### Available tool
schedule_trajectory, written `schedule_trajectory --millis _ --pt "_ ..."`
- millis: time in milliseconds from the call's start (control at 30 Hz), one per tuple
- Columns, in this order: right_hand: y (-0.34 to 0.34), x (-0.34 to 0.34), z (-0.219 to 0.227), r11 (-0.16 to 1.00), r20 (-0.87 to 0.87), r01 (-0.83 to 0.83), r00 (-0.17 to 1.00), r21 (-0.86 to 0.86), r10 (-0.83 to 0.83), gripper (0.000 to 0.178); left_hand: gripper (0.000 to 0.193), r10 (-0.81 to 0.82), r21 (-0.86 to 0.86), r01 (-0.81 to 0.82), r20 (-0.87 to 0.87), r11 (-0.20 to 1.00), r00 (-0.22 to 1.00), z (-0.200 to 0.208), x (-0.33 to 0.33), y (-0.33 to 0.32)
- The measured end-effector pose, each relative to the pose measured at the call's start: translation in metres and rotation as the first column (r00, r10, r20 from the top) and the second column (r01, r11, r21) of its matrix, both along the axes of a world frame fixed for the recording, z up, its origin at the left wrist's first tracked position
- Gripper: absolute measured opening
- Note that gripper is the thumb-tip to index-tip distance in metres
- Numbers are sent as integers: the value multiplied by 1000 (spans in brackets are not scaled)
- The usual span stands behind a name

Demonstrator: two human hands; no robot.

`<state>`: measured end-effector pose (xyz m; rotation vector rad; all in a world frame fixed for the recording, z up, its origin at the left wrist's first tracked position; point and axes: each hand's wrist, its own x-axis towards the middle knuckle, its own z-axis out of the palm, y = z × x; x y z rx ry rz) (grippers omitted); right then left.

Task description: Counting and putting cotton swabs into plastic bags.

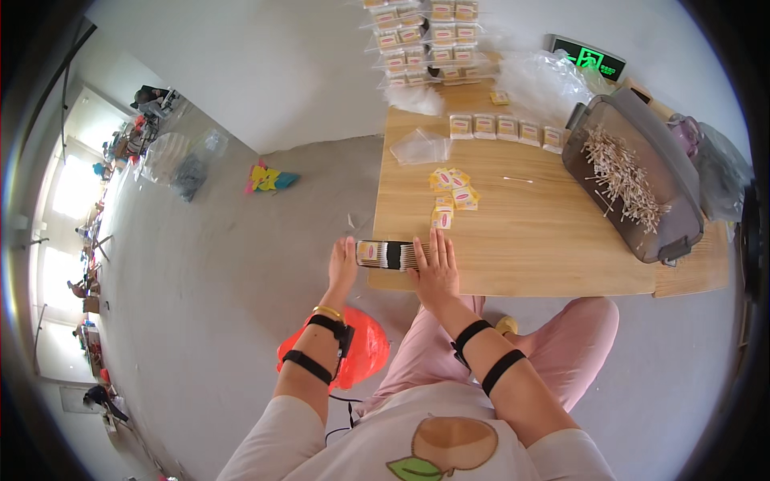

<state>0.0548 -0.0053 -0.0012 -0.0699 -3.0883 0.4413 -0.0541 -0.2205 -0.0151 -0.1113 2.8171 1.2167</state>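
Observation:
At the table's near left corner, a clear pack of cotton swabs [410,256] with a black middle part and a yellow-and-white label lies between my hands. Its left end juts past the table edge. My left hand [343,260] presses against that end, fingers close together. Over the other end is my right hand [438,268], its fingers stretched forward and its thumb by the pack's near side; they hide part of it. Just beyond my right fingertips lie several small yellow-and-white label cards [455,188]. A single cotton swab [518,179] rests farther right.
A grey bin [573,152] of loose swabs lies tilted on the right of the table [529,248]. Filled swab packs [506,128] form a row at the back, near clear bags [421,147] and tall stacks of packs [401,38]. A red bag [365,353] sits below my left forearm.

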Motion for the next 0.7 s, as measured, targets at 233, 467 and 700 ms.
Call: schedule_trajectory --millis 233,467,700 --pt "-29 -15 -7 1000 -74 26 997 -3 -26 72 62 50 40 -52 36 998 998 -31 -10 6" --pt "-28 -15 -7 995 -35 36 999 90 -33 74 47 89 581 -298 361 758 928 -40 -5 18" --pt "-51 -24 -3 1000 11 11 1000 -3 -11 86 45 160 661 -353 335 662 928 -35 0 24"
